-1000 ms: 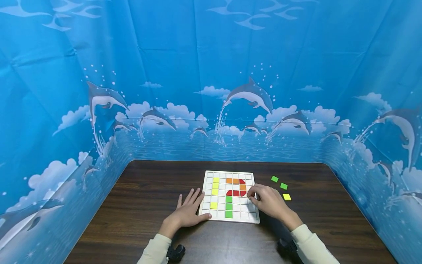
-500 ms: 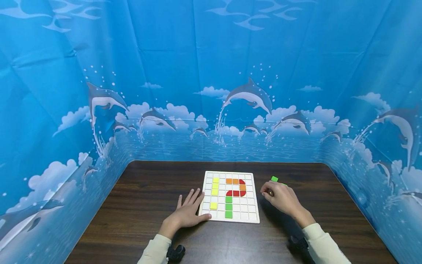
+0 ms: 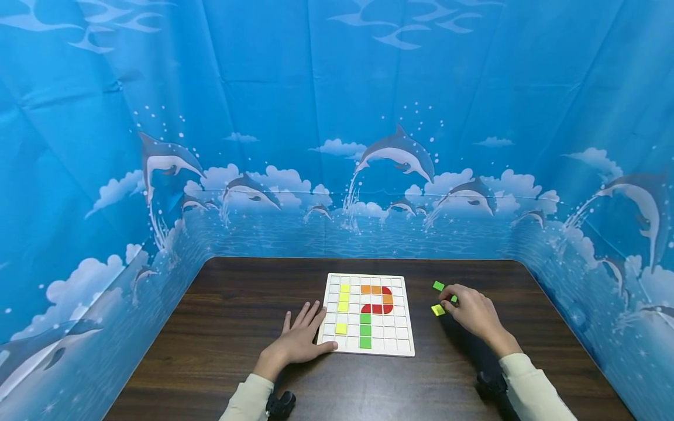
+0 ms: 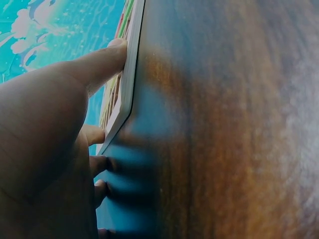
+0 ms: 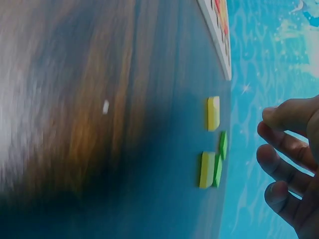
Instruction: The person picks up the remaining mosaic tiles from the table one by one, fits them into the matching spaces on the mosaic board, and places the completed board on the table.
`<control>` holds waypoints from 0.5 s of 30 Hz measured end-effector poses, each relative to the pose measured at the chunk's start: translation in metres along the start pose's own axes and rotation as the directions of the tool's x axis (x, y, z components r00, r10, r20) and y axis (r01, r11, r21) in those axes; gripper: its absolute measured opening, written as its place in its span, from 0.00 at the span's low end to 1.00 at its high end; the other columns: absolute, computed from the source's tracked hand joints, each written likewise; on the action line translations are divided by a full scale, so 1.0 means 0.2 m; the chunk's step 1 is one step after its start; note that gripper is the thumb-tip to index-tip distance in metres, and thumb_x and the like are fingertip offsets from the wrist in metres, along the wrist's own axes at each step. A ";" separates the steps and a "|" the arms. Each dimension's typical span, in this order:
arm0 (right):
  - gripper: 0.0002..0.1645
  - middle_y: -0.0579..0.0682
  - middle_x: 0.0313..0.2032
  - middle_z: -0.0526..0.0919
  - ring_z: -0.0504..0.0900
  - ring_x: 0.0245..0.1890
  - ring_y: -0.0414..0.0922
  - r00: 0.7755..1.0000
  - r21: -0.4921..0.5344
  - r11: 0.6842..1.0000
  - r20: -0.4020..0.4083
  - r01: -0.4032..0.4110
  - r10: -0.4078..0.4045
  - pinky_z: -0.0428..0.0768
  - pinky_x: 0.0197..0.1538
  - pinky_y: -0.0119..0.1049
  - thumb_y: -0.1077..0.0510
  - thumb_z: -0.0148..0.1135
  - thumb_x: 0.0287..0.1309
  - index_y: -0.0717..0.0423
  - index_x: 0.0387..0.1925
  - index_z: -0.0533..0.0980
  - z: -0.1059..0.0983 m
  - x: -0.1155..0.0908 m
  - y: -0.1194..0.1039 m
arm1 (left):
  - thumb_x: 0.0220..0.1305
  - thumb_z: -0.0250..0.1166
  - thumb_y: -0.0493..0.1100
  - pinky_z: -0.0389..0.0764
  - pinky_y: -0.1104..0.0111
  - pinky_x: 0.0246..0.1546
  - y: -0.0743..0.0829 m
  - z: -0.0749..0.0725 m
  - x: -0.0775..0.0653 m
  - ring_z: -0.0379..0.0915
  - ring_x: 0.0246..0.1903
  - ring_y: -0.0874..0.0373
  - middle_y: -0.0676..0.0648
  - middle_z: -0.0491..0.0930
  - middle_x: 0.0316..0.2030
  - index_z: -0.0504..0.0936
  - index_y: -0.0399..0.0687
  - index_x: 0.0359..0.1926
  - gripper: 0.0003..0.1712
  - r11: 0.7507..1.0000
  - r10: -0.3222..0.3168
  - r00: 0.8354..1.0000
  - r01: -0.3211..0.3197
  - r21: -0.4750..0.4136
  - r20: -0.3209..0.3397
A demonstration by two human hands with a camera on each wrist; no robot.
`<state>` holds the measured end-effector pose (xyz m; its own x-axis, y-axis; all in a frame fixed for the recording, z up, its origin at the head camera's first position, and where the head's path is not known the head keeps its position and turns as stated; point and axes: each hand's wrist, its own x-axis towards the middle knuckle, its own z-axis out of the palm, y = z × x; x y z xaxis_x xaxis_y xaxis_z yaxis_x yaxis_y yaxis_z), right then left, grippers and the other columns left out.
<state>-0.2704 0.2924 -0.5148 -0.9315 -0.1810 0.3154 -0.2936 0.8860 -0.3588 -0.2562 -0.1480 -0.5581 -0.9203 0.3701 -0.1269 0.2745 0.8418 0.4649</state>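
A white gridded board [image 3: 387,336] lies on the table, bearing yellow, orange, red and green tiles. My left hand [image 3: 300,339] rests spread at its near left corner, thumb on the front edge; in the left wrist view the thumb [image 4: 99,64] touches the board's rim. Right of the board, my right hand [image 3: 476,313] hovers over loose tiles, its fingers loosely bent with nothing visible between them. Near its fingertips are a yellow tile [image 3: 438,310] and a green tile [image 3: 439,285]. The right wrist view shows another yellow tile [image 5: 207,169] beside a green tile [image 5: 217,170].
The dark wooden table [image 3: 221,316] extends around the board. A blue dolphin-print curtain [image 3: 316,117] encloses its back and sides. Black wrist straps [image 3: 281,403] sit on both forearms. A small white fleck [image 5: 105,106] shows on the table in the right wrist view.
My right hand has moved from the board's right edge to above the loose tiles. A yellow tile now lies left of its fingers, where none lay before. My left hand has stayed put.
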 end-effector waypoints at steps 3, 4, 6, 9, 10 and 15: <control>0.04 0.47 0.37 0.87 0.75 0.26 0.37 1.000 -0.009 1.000 0.000 -0.013 0.013 0.72 0.26 0.35 0.61 0.75 0.64 0.51 0.40 0.88 -0.01 0.00 0.04 | 0.66 0.63 0.76 0.30 0.30 0.80 0.00 0.00 0.00 0.33 0.87 0.42 0.46 0.44 0.87 0.54 0.54 0.86 0.59 1.000 -0.001 1.000 0.001 -0.001 0.003; 0.04 0.47 0.37 0.87 0.76 0.26 0.38 1.000 -0.011 1.000 0.000 -0.012 0.012 0.72 0.26 0.35 0.61 0.75 0.64 0.52 0.40 0.88 -0.01 0.00 0.05 | 0.66 0.62 0.77 0.29 0.31 0.80 0.00 0.00 0.00 0.33 0.87 0.42 0.46 0.44 0.87 0.53 0.54 0.87 0.59 1.000 -0.003 1.000 0.003 0.000 0.005; 0.05 0.48 0.37 0.87 0.77 0.27 0.39 1.000 -0.021 1.000 0.001 -0.019 0.019 0.72 0.26 0.36 0.61 0.75 0.64 0.52 0.41 0.88 -0.01 0.01 0.07 | 0.67 0.61 0.78 0.29 0.31 0.80 0.00 0.00 0.00 0.32 0.87 0.43 0.46 0.43 0.87 0.53 0.55 0.87 0.59 1.000 -0.005 1.000 0.005 0.000 0.009; 0.05 0.50 0.38 0.87 0.80 0.28 0.41 0.999 -0.038 0.999 0.010 -0.038 0.039 0.74 0.25 0.37 0.61 0.75 0.64 0.53 0.41 0.88 -0.01 0.01 0.10 | 0.66 0.60 0.79 0.30 0.30 0.80 0.01 -0.02 -0.01 0.32 0.87 0.42 0.45 0.43 0.87 0.52 0.54 0.87 0.60 1.000 0.002 1.000 -0.002 -0.002 0.010; 0.06 0.50 0.39 0.88 0.81 0.29 0.42 0.999 -0.044 0.998 0.015 -0.045 0.045 0.75 0.25 0.37 0.60 0.74 0.64 0.54 0.42 0.88 -0.01 0.02 0.11 | 0.66 0.60 0.80 0.29 0.31 0.80 0.02 -0.02 -0.01 0.32 0.87 0.42 0.45 0.42 0.87 0.51 0.54 0.87 0.61 1.000 0.001 1.000 -0.001 0.001 0.016; 0.09 0.55 0.44 0.88 0.78 0.27 0.42 0.995 -0.058 0.995 0.059 -0.078 0.082 0.75 0.25 0.39 0.59 0.74 0.65 0.55 0.46 0.87 0.00 0.03 0.15 | 0.67 0.60 0.79 0.30 0.30 0.80 0.02 -0.02 -0.01 0.32 0.87 0.41 0.45 0.43 0.87 0.52 0.54 0.87 0.60 1.000 0.000 1.000 0.000 0.003 0.017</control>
<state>-0.2854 0.3176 -0.5239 -0.9634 -0.1330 0.2327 -0.2070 0.9207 -0.3308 -0.2541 -0.1476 -0.5533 -0.9155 0.3765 -0.1416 0.2752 0.8430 0.4621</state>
